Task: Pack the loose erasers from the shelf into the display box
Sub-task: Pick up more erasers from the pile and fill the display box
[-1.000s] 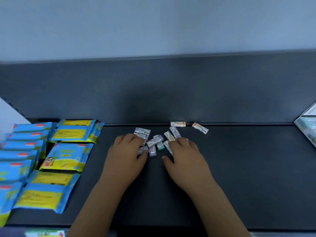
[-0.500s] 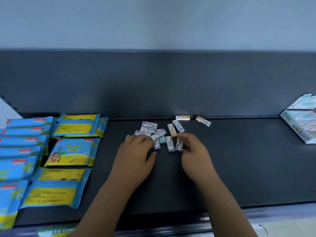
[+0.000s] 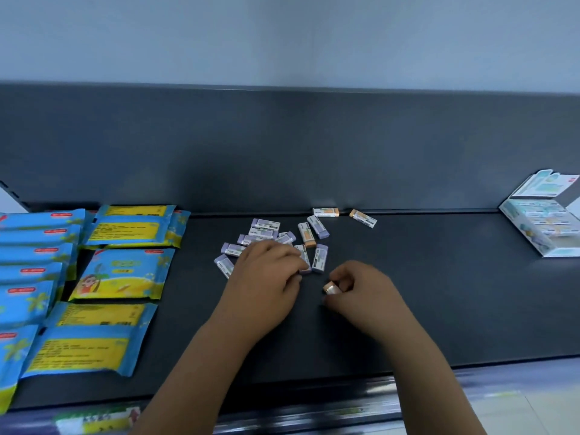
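One dark shelf (image 3: 439, 302) carries everything, with open room across its right half up to the display box (image 3: 522, 232), which stands open at the far right edge. Blue-and-yellow packets (image 3: 119, 274) crowd the left end, near the left hand (image 3: 263, 284). Its bent fingers rest on the loose erasers (image 3: 265, 224) mid-shelf; whether it grips one I cannot tell. The right hand (image 3: 364, 293), near it but apart, pinches an orange eraser (image 3: 332, 288).

The left hand (image 3: 266, 277) hides part of the eraser pile (image 3: 284, 238) (labels unreadably small). Just nearer than the pile, fingers of the right hand (image 3: 367, 296) cover most of an orange eraser (image 3: 332, 288).
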Demonstrator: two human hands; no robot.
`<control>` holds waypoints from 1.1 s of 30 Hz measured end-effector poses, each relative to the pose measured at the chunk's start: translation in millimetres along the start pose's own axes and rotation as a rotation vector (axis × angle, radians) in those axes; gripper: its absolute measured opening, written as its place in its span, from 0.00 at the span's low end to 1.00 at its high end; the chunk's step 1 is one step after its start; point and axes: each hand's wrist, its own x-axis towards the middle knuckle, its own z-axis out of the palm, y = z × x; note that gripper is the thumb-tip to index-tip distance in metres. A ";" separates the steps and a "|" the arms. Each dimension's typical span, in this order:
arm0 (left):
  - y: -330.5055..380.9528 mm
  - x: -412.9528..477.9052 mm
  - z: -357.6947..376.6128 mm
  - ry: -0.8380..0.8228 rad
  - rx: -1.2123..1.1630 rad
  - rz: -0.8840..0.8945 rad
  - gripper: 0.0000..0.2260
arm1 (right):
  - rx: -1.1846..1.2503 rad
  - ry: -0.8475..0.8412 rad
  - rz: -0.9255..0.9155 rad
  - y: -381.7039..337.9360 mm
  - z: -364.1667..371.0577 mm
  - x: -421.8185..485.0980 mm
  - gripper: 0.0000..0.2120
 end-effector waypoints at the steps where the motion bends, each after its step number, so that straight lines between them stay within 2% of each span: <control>1: -0.5 5.7 1.0 0.013 -0.001 -0.001 0.10 | -0.080 -0.007 -0.028 1.6 -0.9 -1.0 0.13; 5: -1.3 34.2 2.7 -0.020 0.045 -0.074 0.10 | -0.235 0.100 -0.084 3.8 -3.5 -0.1 0.14; 9: -1.2 63.8 12.2 -0.115 0.129 -0.131 0.09 | -0.225 0.185 -0.153 5.4 2.0 4.9 0.15; 14: 8.5 85.3 38.5 -0.073 0.195 -0.330 0.12 | -0.134 0.257 -0.180 13.2 7.6 7.5 0.18; 17: 9.8 92.1 46.1 -0.046 0.171 -0.410 0.16 | -0.071 0.309 -0.146 16.4 9.0 9.9 0.11; 19: 10.9 94.9 47.7 -0.046 0.144 -0.438 0.15 | -0.071 0.351 -0.092 16.4 8.4 10.5 0.06; 21: 12.0 97.4 48.0 -0.051 0.113 -0.465 0.13 | -0.093 0.366 -0.035 14.6 6.2 10.2 0.06; 25: 7.6 99.4 49.4 -0.058 0.021 -0.379 0.08 | -0.165 0.361 -0.001 14.0 4.9 14.0 0.08; 28: 10.4 99.2 51.7 -0.047 -0.071 -0.335 0.18 | -0.155 0.367 -0.018 16.9 7.6 16.5 0.09; 30: 14.7 97.6 53.3 0.002 -0.024 -0.409 0.20 | -0.147 0.385 -0.041 19.6 9.3 16.6 0.08; 33: 19.6 94.6 56.3 0.046 0.123 -0.547 0.14 | -0.101 0.410 -0.088 24.7 11.0 16.2 0.07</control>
